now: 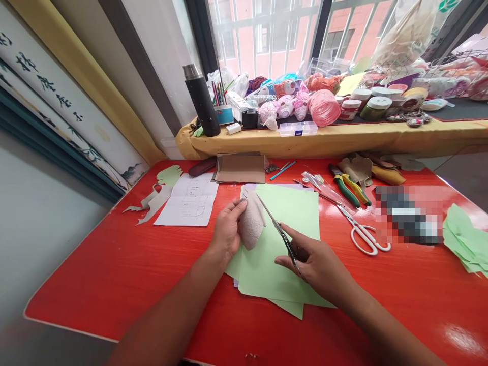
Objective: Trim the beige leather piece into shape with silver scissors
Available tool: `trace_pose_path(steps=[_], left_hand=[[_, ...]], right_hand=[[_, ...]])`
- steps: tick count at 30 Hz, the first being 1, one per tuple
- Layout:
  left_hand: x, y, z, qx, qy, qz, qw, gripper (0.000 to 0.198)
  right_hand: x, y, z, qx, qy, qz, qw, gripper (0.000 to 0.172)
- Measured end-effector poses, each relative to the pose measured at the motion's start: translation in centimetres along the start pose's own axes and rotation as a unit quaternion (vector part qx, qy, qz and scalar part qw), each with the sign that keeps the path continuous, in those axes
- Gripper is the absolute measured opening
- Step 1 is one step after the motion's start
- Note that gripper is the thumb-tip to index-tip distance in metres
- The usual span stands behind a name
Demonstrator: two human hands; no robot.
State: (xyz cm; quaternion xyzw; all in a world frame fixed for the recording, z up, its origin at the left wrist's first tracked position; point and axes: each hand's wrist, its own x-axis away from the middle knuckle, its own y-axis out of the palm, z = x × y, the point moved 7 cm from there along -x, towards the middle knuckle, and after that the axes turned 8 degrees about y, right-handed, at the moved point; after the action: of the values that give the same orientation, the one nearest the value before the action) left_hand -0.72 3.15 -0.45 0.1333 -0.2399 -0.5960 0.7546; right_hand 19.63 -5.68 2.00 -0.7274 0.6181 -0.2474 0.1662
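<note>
Bright daylight from window (267, 35); glare on red table (152, 284), lower right; edges stretched

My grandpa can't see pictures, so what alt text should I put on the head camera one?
A person's left hand holds a pale oval piece, while the right hand holds dark scissors beside it, over green paper on a red table. White scissors and pliers lie farther right.

Single head-worn camera: looks forward and down, hands (226, 229) near, red table (129, 264) below, window (267, 30) beyond.
</note>
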Motion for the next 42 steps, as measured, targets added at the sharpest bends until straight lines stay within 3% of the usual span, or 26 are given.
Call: trace_pose_path(steps=[5, 16, 23, 27, 30, 33, 37, 39, 42], left_hand=[[-0.2, -0.1, 0.3, -0.029, 0.023, -0.01, 0.999, 0.036], [0.2, 0.4, 1.1, -0.093, 0.077, -0.041, 0.992, 0.03], [0.3, 0.4, 0.9, -0.079, 0.065, -0.037, 0.994, 0.032], [0.5, 0.4, 0.7, -0.068, 0.051, -0.031, 0.996, 0.035], [0.5, 0.3, 0.5, -0.056, 0.038, -0.023, 0.997, 0.036], [0.5, 0.2, 0.6, -0.043, 0.033, -0.019, 0.998, 0.037], [1.1, 0.6, 2.3, -0.113, 0.109, -0.037, 0.987, 0.029], [2.1, 1.4, 3.7, -0.2, 0.195, -0.07, 0.958, 0.021], [4.4, 3.2, 5.2, -0.319, 0.347, -0.154, 0.869, 0.011]], right_hand=[[0.3, -0.9, -0.5, 0.086, -0.06, 0.055, 0.993, 0.075], [0.7, -0.2, -0.8, 0.242, -0.149, 0.086, 0.955, 0.071], [0.5, 0.6, -0.6, 0.308, -0.155, 0.081, 0.935, 0.078], [0.3, 1.0, -0.2, 0.31, -0.133, 0.059, 0.94, 0.075], [0.2, 0.8, -0.2, 0.228, -0.104, 0.04, 0.967, 0.072], [0.3, 0.4, -0.1, 0.063, -0.057, 0.019, 0.996, 0.071], [0.1, -0.2, 0.6, -0.138, 0.041, 0.007, 0.99, 0.081], [-0.1, -0.8, 1.0, -0.217, 0.08, 0.021, 0.973, 0.087], [-0.4, -1.4, 1.3, -0.287, 0.109, 0.028, 0.951, 0.096]])
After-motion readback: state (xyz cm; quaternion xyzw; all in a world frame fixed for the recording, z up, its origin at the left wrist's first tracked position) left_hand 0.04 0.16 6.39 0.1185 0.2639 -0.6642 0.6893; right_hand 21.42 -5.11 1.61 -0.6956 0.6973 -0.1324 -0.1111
